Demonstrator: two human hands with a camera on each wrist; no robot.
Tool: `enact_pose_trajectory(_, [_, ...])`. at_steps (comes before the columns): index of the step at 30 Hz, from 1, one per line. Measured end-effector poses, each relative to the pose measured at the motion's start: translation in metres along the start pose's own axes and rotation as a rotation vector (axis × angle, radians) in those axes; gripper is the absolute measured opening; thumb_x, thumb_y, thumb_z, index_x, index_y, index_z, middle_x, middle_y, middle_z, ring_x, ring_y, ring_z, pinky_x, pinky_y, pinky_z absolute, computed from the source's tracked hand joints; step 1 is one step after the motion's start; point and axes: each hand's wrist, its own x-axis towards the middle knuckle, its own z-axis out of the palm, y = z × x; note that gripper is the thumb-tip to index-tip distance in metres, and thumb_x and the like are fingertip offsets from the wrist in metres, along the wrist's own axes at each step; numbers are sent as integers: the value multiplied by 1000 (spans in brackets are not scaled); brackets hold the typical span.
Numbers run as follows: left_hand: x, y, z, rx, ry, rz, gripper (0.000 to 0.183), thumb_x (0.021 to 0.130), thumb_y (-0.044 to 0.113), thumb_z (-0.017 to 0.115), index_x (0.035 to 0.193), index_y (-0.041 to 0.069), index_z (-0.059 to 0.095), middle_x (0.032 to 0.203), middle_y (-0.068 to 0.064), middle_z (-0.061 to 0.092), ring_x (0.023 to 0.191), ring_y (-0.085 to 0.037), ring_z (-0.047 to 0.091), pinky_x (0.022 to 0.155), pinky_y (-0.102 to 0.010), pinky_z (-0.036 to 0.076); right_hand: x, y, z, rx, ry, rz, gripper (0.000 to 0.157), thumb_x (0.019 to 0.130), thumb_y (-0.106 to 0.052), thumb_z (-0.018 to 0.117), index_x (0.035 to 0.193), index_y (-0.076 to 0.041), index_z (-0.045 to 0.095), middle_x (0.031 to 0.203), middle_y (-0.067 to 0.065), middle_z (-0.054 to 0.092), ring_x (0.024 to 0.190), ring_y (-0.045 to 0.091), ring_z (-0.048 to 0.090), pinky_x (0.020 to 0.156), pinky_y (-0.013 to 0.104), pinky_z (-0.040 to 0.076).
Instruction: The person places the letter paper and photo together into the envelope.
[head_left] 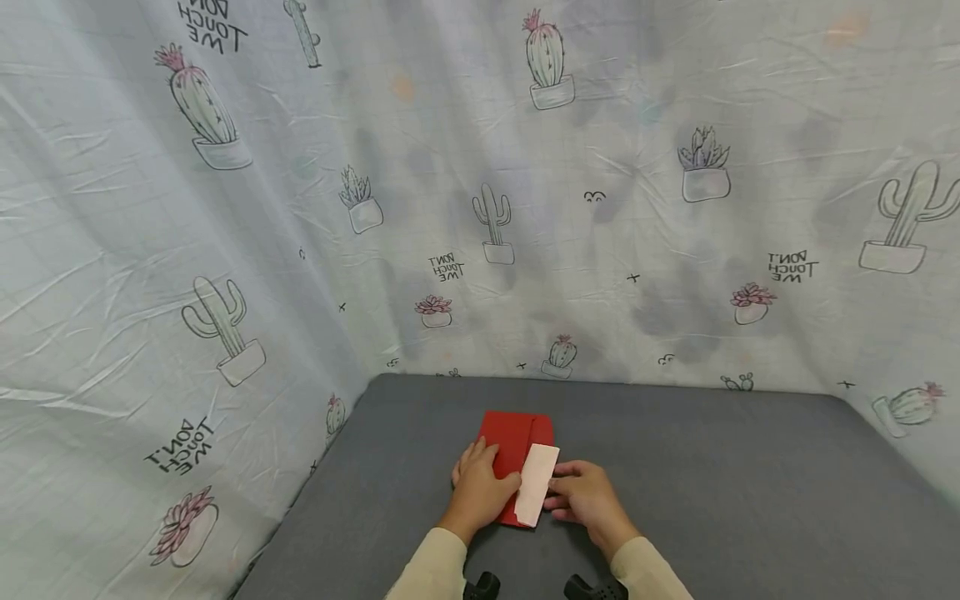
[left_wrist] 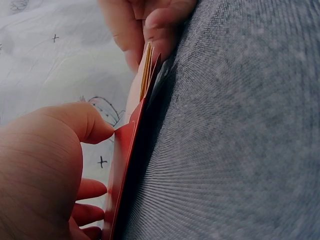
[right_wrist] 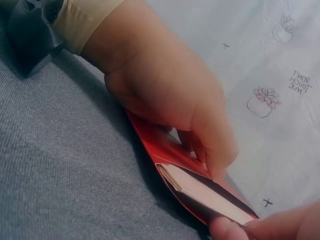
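A red envelope (head_left: 506,437) lies on the grey surface, its side flap (head_left: 543,428) folded out to the right. A thin stack of pale pink slips (head_left: 537,485) sits partly inside the envelope's mouth, long edge outward. My left hand (head_left: 478,487) holds the envelope, fingers on its face and thumb at the mouth's edge. From the right, my right hand (head_left: 587,500) pinches the outer edge of the slips between thumb and fingers. In the left wrist view the slips (left_wrist: 145,75) show several layers. How deep they reach inside is hidden.
The grey tabletop (head_left: 712,483) stretches to both sides of the hands. A pale cloth with cactus drawings (head_left: 637,275) hangs behind it and along the left. Black straps (head_left: 596,588) sit at both wrists, by the cream sleeves (head_left: 648,571).
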Motion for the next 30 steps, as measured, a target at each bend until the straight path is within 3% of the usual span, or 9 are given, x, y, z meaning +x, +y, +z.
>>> enact_pose_trajectory(11, [0,-2,-2,-10,-8,19,65,81,36,64,136,3,52,148,-17,35,135,-36,24,104,-61,11,2,-3,7,-29,-1,-15,32,88,-1,62,117,12,56,85,15,66,65,26,67,58,37,55])
enact_pose_trajectory(16, [-1,-2,-2,-20,-8,29,65,81,35,65,135,2,52,148,-18,35,135,-37,24,104,-61,11,1,-8,6,-36,-22,17,35,88,-5,64,118,12,55,87,16,67,68,27,67,59,38,56])
enact_pose_trajectory(23, [-1,-1,-3,-9,-11,33,65,82,35,64,136,2,52,148,-18,34,135,-37,23,104,-62,11,-6,-20,-2,-34,-131,99,43,87,-14,67,118,13,52,94,18,67,75,31,69,61,37,56])
enact_pose_trajectory(30, [-2,-1,-3,7,-2,25,64,80,35,64,134,3,53,148,-17,35,134,-36,25,103,-62,13,-10,-25,-1,23,-242,113,62,90,-23,66,127,19,40,104,24,63,84,34,67,70,39,55])
